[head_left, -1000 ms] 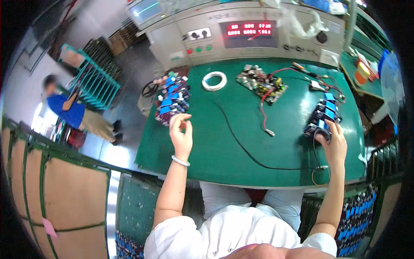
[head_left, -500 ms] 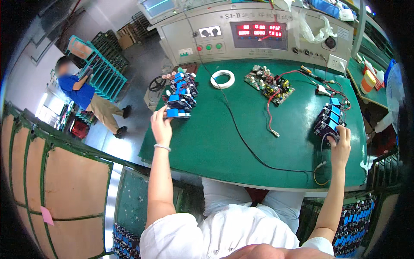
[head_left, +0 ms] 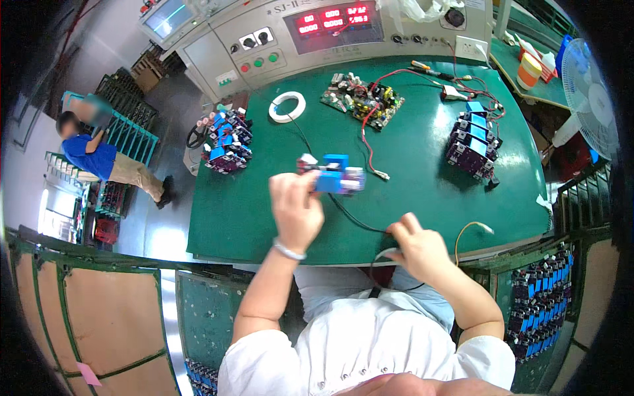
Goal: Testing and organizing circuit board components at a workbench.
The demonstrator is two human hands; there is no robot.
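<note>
Over the middle of the green bench, my left hand [head_left: 295, 208] grips a small circuit board [head_left: 333, 177] with blue parts, smeared by motion. My right hand [head_left: 426, 251] is closed in a pinch on a thin black cable [head_left: 360, 222] near the bench's front edge; the cable's end by the fingers is hard to make out. A row of similar boards [head_left: 226, 142] stands at the bench's left edge. Another group of boards [head_left: 472, 148] with blue parts stands on the right.
Behind the green bench [head_left: 317, 231] rises a grey test panel [head_left: 290, 59] with red digits. A white ring [head_left: 287, 107] and a larger bare circuit board [head_left: 363, 99] with red wires lie toward the back. Several racked boards [head_left: 541, 303] sit lower right. A person [head_left: 99, 155] stands far left.
My left hand has lifted a board from the left row and carried it rightward to the middle. My right hand has left the right-hand boards and come inward with the cable. The view has shifted.
</note>
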